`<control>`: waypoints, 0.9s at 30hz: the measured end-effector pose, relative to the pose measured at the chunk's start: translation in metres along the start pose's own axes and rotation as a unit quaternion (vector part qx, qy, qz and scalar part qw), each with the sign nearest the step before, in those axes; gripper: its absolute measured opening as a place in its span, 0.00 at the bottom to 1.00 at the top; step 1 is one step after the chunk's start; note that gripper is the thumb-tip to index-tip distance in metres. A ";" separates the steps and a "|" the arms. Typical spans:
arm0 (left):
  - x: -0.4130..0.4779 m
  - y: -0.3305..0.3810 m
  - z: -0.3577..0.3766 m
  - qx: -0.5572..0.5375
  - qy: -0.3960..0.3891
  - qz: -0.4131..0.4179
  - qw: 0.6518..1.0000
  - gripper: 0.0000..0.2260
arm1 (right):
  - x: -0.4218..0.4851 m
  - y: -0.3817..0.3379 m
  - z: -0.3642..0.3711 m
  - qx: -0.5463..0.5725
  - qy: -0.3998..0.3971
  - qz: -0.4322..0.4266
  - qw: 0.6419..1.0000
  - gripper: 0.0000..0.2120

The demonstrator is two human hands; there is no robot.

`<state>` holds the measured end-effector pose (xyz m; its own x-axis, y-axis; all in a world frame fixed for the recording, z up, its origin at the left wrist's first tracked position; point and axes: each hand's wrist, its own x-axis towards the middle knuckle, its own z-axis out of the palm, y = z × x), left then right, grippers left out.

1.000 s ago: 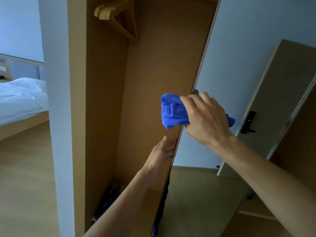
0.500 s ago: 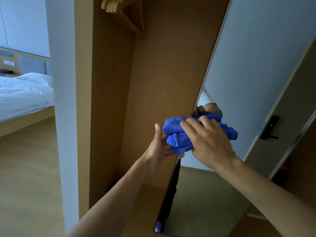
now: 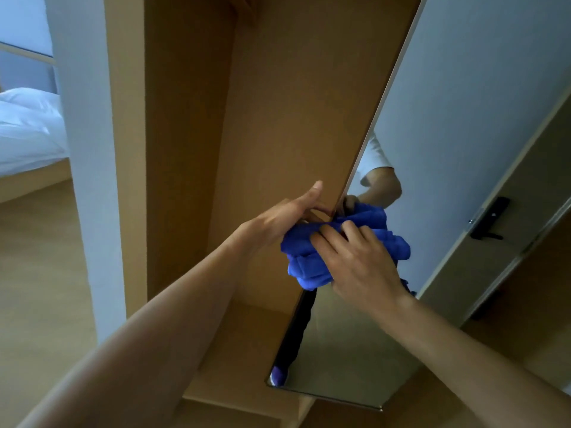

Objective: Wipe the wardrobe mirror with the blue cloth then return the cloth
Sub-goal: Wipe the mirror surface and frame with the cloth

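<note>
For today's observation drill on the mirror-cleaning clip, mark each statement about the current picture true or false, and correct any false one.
1. The right hand presses the blue cloth against the mirror. True.
2. The cloth is spread out flat. False: it is bunched up.
3. The left hand rests at the mirrored door's edge beside the cloth. True.
4. The mirror reflects a bed. False: the bed lies directly in view at far left; the mirror reflects a door with a dark handle.
5. The left arm wears a long sleeve. False: both forearms are bare.
</note>
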<state>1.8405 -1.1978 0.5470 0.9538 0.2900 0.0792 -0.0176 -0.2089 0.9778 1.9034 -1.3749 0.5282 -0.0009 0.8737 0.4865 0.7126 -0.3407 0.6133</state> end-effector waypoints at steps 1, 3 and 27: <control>0.002 0.001 0.001 0.019 0.002 0.009 1.000 0.32 | -0.002 -0.004 0.002 0.001 -0.010 -0.001 1.000 0.18; 0.005 -0.002 0.004 0.026 0.010 0.026 0.999 0.32 | -0.006 -0.015 0.007 0.004 -0.040 -0.002 0.999 0.19; 0.005 -0.059 0.020 -0.037 0.021 0.013 0.999 0.37 | -0.022 -0.053 0.024 0.003 -0.124 0.023 0.992 0.16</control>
<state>1.8519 -1.2024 0.4858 0.9391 0.3254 0.1105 -0.0653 -0.1466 0.9870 1.8830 -1.3675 0.4701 0.2031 0.9165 0.3447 0.7127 -0.3798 0.5898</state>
